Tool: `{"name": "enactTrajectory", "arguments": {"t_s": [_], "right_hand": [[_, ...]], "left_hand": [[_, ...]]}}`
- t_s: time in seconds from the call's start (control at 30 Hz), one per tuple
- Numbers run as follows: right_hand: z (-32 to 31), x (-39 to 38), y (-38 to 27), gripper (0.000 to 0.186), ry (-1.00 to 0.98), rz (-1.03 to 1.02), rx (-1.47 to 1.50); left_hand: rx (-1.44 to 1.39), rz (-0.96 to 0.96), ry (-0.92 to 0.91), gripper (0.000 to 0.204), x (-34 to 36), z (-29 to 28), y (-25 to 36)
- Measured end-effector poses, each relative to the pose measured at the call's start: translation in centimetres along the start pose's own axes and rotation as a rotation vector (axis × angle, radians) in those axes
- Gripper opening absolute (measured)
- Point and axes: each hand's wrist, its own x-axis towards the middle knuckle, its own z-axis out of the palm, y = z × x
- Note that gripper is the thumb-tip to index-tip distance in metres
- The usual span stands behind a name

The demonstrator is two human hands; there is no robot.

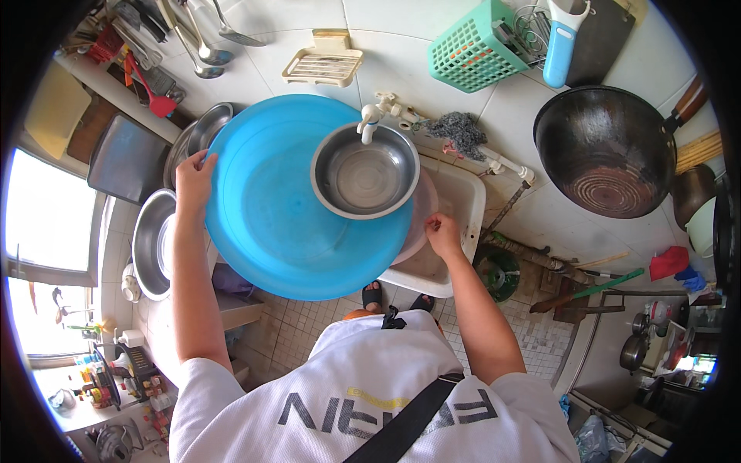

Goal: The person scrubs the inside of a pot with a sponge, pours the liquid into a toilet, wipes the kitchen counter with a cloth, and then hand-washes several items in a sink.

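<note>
A large round blue plastic basin [262, 231] spans the middle. My left hand [194, 181] grips its left rim, fingers curled over the edge. At the basin's upper right is a stainless steel bowl [367, 174], under a white tap [372, 123]; it looks bare inside. From beneath the blue basin, a translucent pinkish basin [424, 208] shows at the right, over the white sink [463, 197]. My right hand [442, 233] is closed at the pinkish basin's rim, thumb and fingers pinched together. Most of the pinkish basin is hidden.
Steel basins [157, 243] stand left of the blue one. On the tiled wall hang a soap rack [323, 63], a green basket [478, 50] and a black wok [610, 150]. A green bucket [498, 274] sits on the floor beside the sink, near a green-handled broom [587, 292].
</note>
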Motion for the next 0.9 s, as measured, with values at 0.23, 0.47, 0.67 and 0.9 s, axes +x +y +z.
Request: {"name": "enactTrajectory", "arguments": {"t_s": [0.23, 0.47, 0.67, 0.9], "right_hand": [[-0.2, 0.2, -1.1, 0.010, -0.014, 0.021, -0.061], [-1.6, 0.2, -3.2, 0.011, -0.031, 0.094, -0.004], [-2.8, -1.2, -5.6, 0.011, -0.023, 0.149, -0.091], [-6.0, -3.2, -5.7, 0.013, 0.016, 0.281, -0.113]], "left_hand": [[-0.011, -0.064, -0.049, 0.032, 0.9, -0.4, -1.8], [-0.042, -0.128, -0.145, 0.030, 2.8, 1.3, -3.6], [-0.056, -0.183, -0.211, 0.029, 3.8, 2.5, -5.6], [-0.073, -0.205, -0.252, 0.028, 5.7, 2.8, -7.3]]}}
